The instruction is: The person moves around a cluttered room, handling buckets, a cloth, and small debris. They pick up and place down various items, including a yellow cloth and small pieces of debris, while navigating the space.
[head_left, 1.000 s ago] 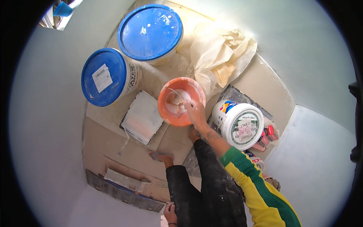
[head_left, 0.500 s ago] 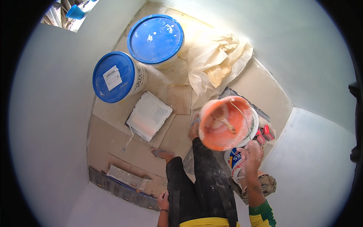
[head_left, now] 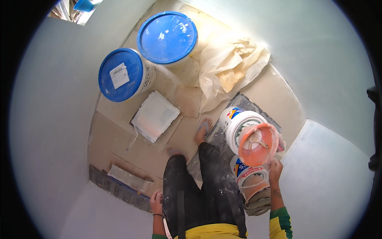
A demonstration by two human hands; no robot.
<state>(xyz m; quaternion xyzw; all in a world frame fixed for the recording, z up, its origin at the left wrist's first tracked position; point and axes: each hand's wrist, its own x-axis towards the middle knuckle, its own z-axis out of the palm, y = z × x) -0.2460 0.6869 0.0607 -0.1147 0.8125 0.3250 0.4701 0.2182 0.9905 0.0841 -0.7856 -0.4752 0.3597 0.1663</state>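
Note:
My right hand is closed at the near right edge of an orange bucket. Whether its fingers grip the rim or the handle is hard to see. Inside the tilted bucket lies a brush-like tool with a pale handle. The orange bucket overlaps a white paint bucket; whether they touch cannot be told. Just nearer stands a second white bucket with a blue and red label. My left hand hangs low beside my left thigh, its fingers partly hidden.
Two blue-lidded buckets stand at the far left. A paint-smeared white tray lies before them. Crumpled plastic sheeting sits against the far wall. Cardboard covers the floor; a flat board lies at the left wall.
The orange bucket has moved down, to the right and away from me, uncovering more of the white paint bucket. My right hand moved with it. My left hand shifted left.

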